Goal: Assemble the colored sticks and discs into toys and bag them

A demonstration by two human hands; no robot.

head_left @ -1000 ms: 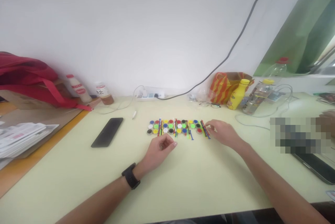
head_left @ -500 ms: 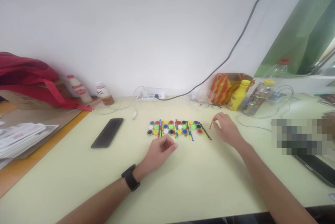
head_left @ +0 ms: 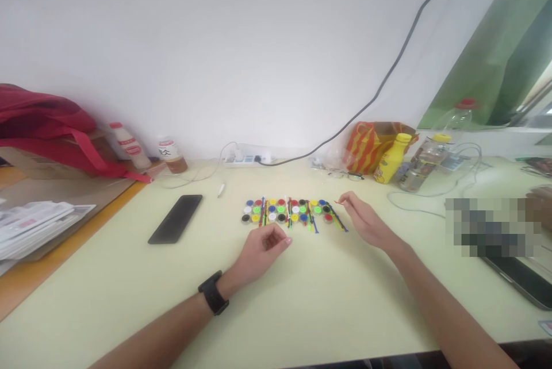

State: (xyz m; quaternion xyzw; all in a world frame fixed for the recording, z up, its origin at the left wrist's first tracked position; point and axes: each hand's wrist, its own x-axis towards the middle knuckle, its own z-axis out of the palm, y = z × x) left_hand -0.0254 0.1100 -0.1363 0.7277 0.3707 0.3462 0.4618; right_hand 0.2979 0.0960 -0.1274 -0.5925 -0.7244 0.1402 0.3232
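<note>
Several small round pieces with coloured tops (head_left: 272, 208) lie in short rows on the table, in blue, red, white, green, yellow and black. Between the groups lie bundles of thin coloured plastic sticks (head_left: 337, 217), placed lengthwise. My right hand (head_left: 366, 222) is just right of the rightmost bundle, pinching a thin red plastic stick (head_left: 340, 202) by its end above the table. My left hand (head_left: 261, 254), with a black watch (head_left: 213, 293) on the wrist, rests just in front of the rows. Its fingers are loosely curled toward the thumb, and nothing shows in them.
Left of the rows lies a black phone (head_left: 176, 219). Bottles, including a yellow one (head_left: 391, 159), and a striped bag (head_left: 366, 142) stand along the back. A power strip (head_left: 246, 159) sits against the wall. Papers (head_left: 38, 225) and a red bag (head_left: 47, 122) are far left.
My right hand has moved slightly left, and the red stick has swung from hanging down to nearly level. My left hand stays where it was.
</note>
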